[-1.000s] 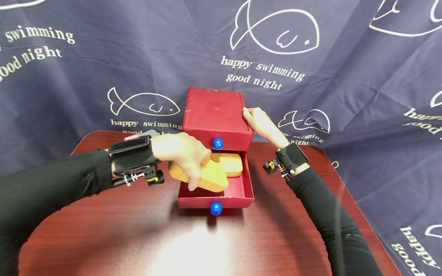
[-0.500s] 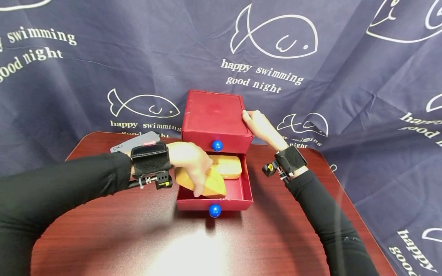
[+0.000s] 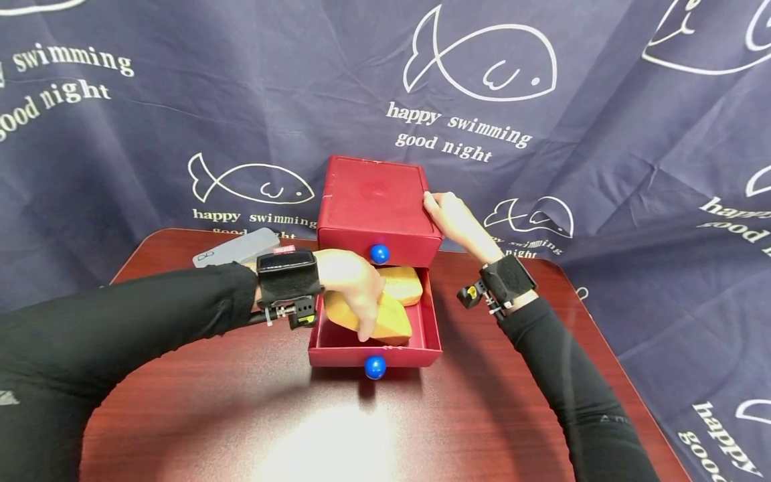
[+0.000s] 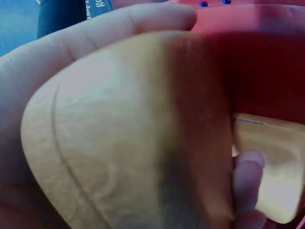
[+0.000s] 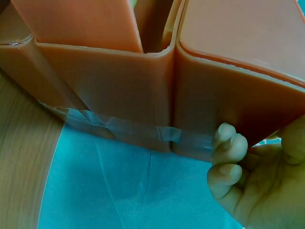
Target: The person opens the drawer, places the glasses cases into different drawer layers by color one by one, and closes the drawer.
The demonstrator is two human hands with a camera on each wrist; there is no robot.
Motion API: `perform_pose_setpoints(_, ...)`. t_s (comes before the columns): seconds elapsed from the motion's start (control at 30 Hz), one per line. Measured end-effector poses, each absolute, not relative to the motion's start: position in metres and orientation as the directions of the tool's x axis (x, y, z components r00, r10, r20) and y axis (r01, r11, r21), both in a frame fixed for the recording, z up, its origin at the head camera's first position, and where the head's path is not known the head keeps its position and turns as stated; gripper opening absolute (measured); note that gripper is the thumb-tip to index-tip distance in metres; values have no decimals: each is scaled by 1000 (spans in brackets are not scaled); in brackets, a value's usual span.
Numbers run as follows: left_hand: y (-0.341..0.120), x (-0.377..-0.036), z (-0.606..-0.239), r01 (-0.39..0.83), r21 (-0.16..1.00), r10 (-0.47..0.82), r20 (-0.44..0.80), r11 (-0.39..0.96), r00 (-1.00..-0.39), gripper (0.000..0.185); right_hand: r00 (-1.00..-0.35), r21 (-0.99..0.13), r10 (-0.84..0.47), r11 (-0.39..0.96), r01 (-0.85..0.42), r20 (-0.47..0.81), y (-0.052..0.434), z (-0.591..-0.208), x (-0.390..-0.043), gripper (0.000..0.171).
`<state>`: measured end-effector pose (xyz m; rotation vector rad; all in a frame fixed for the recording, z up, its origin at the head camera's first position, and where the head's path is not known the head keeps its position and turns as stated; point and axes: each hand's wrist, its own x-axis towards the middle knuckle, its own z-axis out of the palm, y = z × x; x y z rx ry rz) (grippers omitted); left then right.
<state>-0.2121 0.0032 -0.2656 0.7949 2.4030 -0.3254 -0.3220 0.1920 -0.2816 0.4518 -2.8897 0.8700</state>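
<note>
My left hand point(image 3: 355, 284) grips a yellow glasses case point(image 3: 391, 320) from above, low inside the pulled-out lower drawer point(image 3: 340, 357). In the left wrist view, the held glasses case point(image 4: 114, 124) shows a curved seam, with fingers on both sides of it. Behind it in the drawer lies a second yellow glasses case point(image 3: 403, 286), partly hidden by the hand. My right hand point(image 3: 454, 217) holds the right side of the red drawer box point(image 3: 373, 194), thumb at its top edge. The right wrist view has its curled fingers point(image 5: 224, 174) against the box's side.
A grey case point(image 3: 237, 248) with a small glasses drawing lies at the back left of the wooden table point(image 3: 199, 415). Blue knobs mark both drawers; the upper knob point(image 3: 379, 254) sits on a pushed-in front. A dark blue curtain point(image 3: 259, 100) hangs close behind.
My left hand has carried the yellow glasses case rightward and down into the lower drawer. The grey case has come into fuller view behind the left wrist. My right hand stays at the box.
</note>
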Motion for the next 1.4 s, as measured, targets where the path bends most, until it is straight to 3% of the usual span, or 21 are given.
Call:
perform_pose_setpoints(0.37, 8, -204, -281, 474, 60, 442, -483, 878, -756, 54, -950, -526, -257, 791, -311, 175, 192, -281, -321, 43)
perform_pose_setpoints(0.57, 10, -203, -285, 483, 30, 438, -475, 875, -763, 68, -951, -519, -257, 796, -311, 175, 192, -281, -320, 43)
perform_pose_setpoints(1.4, 10, -203, -291, 447, -54, 387, -415, 893, -824, 68, -948, -518, -265, 794, -318, 177, 192, -282, -322, 44)
